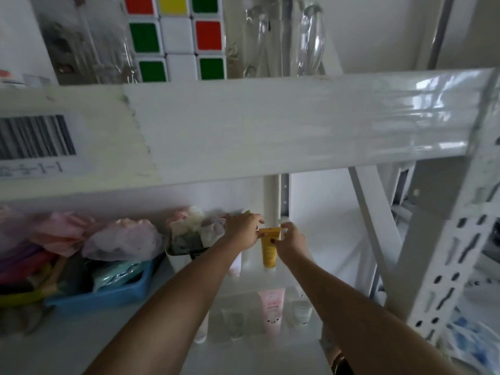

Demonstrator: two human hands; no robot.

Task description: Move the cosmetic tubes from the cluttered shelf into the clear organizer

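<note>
Both hands hold the yellow tube [269,249] by its flat crimped top — the left hand [243,230] pinches one side and the right hand [292,239] the other — and it stands cap down in the back row of the clear organizer [281,280], near the back edge of the shelf [81,342]. The front row already holds a soft pink tube [271,309] and some pale ones, so the job looks partly done — I cannot tell how many are left.
</note>
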